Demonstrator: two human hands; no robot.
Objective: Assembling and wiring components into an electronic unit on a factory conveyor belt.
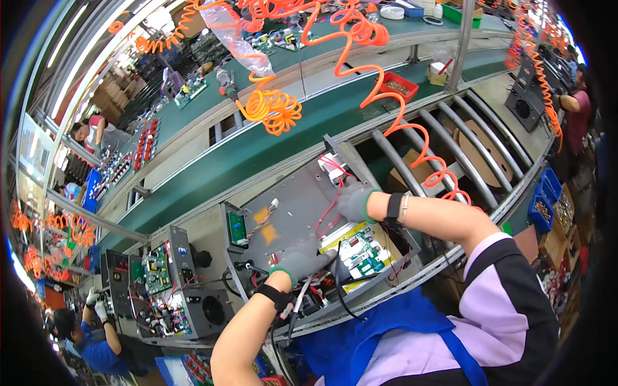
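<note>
Our right grip, in a grey glove, curls at the far right of an open grey case, beside a white part with red wires; we cannot tell whether the fingertips are pinching a wire. Our left grip, gloved too, lies low over the near side of the case, its fingers pointing toward a green board; whether they pinch anything, we cannot tell.

The case sits askew on the worktop right before us, with the board at its near right, a yellow sheet showing along the board's edge. A smaller green panel stands at the case's left end, and a white plug on thin wires rises from its floor. Black cables hang over the near rim.

To our left stands a second unit, filled with boards and wires, a round grille on its side. Beyond our case runs a green belt; to the right are metal rollers, with a red bin of small parts past them. A co-worker in blue is at the lower left.
</note>
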